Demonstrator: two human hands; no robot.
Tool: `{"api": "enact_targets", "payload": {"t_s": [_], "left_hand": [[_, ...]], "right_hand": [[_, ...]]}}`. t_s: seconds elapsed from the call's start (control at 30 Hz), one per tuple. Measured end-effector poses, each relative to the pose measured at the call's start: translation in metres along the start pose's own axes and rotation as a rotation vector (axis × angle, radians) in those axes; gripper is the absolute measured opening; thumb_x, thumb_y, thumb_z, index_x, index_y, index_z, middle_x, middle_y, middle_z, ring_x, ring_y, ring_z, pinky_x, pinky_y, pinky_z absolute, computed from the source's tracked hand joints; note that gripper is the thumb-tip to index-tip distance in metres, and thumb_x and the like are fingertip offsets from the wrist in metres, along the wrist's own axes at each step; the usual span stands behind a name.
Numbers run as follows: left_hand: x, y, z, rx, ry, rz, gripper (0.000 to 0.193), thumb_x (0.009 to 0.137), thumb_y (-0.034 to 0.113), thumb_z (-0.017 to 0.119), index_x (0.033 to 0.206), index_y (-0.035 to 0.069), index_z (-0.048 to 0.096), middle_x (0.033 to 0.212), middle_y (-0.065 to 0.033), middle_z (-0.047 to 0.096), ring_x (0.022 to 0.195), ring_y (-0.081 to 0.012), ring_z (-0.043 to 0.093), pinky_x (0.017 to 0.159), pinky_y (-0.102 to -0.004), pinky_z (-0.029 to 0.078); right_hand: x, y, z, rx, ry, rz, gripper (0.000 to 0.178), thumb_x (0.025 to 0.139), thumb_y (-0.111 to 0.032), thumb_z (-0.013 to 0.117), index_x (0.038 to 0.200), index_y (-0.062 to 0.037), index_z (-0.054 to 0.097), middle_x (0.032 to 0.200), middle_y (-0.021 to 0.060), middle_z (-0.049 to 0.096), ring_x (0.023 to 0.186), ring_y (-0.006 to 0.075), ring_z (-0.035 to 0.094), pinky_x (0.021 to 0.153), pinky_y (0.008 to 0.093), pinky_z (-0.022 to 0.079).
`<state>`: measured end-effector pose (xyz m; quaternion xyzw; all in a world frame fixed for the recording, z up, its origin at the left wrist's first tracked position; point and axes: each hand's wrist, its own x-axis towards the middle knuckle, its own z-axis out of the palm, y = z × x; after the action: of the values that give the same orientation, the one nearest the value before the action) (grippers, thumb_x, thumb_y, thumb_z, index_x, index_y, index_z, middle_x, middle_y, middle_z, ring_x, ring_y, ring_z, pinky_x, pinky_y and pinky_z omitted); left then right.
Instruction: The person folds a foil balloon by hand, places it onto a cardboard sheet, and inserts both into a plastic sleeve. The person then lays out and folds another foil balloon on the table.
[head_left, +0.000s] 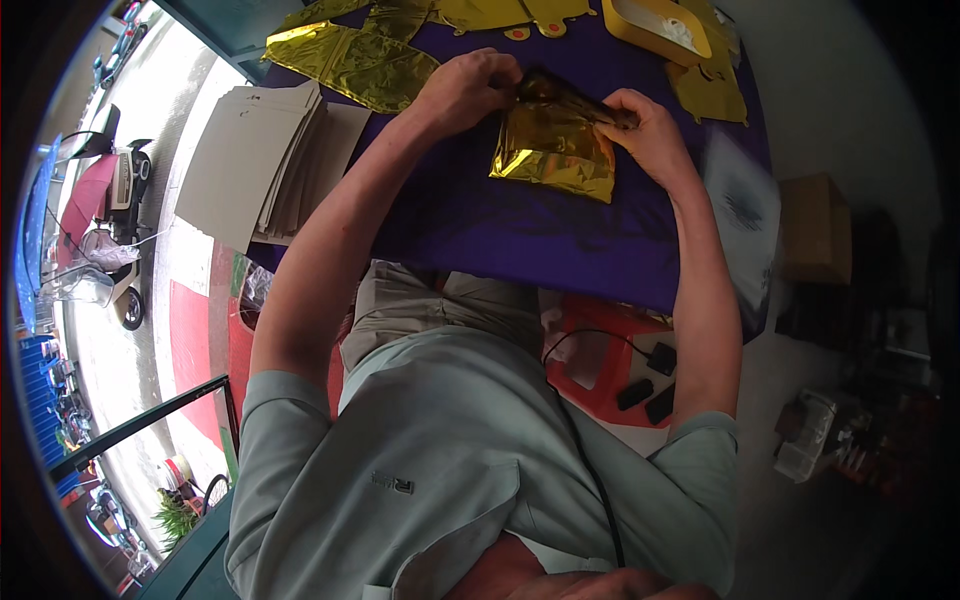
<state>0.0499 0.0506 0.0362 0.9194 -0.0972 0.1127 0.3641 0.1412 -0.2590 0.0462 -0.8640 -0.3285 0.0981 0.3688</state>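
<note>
Spreading nearest, the purple cloth-covered surface (pixel 450 225) carries a stack of pale grey cardboard sheets (pixel 240 160) at left. Over its middle, a shiny gold foil piece (pixel 555 160) is gripped along its far edge: left hand (pixel 468 92) pinching the left end, right hand (pixel 648 132) clamped on the right. Farther lie a creased golden foil sheet (pixel 372 70), left, and a yellow oblong tray (pixel 657 50), right.

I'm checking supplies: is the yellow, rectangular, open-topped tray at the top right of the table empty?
Not empty: white material shows inside the yellow rectangular tray. How deep it goes, I cannot tell.
</note>
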Motion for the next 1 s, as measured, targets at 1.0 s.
{"api": "enact_targets", "payload": {"t_s": [1.0], "left_hand": [[-0.014,0.004,-0.018,0.238,-0.031,0.375,0.033,0.091,-0.002,0.066,0.11,0.015,0.087,0.118,-0.0066,0.075,0.113,-0.0334,0.072,0.104,-0.0437,0.059]], "right_hand": [[-0.009,-0.001,0.002,0.058,0.084,-0.05,0.023,0.099,0.001,0.074,0.111,-0.0134,0.087,0.107,-0.0028,0.07,0.098,0.014,0.073,0.089,0.0291,0.058]]}}
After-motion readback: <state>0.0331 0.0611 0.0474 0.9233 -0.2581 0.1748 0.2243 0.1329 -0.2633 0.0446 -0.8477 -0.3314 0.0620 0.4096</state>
